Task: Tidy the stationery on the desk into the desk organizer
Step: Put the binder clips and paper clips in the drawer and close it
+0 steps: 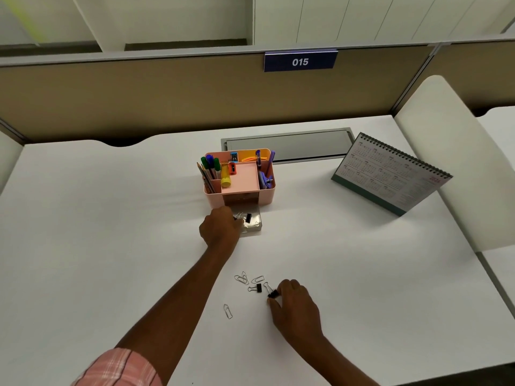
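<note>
Right hand [295, 305] pinches a black binder clip [273, 294] on the white desk [83, 232].
Farther back, the pink desk organizer [239, 178] stands; left hand [220, 228], curled, touches its clear pulled-out drawer [252, 222]; paper clips [245, 278] lie loose.

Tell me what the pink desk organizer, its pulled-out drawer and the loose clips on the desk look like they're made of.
The desk organizer looks like matte moulded plastic: even pink colour, rounded corners. Its drawer seems clear glossy plastic, since the clips inside show through. The paper clips look like bare bent steel wire, thin and silvery. The binder clip in the right hand appears black painted metal with wire handles.
</note>
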### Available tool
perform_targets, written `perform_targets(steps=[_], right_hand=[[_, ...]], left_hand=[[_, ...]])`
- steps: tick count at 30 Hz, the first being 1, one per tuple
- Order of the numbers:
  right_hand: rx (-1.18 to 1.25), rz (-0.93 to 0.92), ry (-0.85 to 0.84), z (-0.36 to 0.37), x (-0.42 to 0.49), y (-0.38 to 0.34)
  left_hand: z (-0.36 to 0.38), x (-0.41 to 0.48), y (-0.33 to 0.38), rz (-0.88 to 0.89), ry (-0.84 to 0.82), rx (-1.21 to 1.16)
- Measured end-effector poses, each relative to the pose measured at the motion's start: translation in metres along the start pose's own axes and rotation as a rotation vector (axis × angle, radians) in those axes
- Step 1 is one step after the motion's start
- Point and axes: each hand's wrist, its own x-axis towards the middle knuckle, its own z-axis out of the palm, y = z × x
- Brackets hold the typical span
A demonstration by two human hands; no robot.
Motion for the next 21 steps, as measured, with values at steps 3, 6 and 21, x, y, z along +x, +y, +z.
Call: perform_targets(steps=[3, 6, 21], right_hand=[[0.009, 0.021, 0.039, -0.002, 0.003, 0.002], [0.054, 0.050, 0.080, -0.012, 0.012, 0.003], [0.014, -0.089, 0.177, -0.075, 0.145, -0.094]], left_hand=[[-0.007, -0.012, -0.004, 0.013, 0.042, -0.106], [-0.009, -0.028, -0.019, 0.025, 0.074, -0.186], [0.037, -0.114, -0.061, 0.232, -0.333, -0.225]])
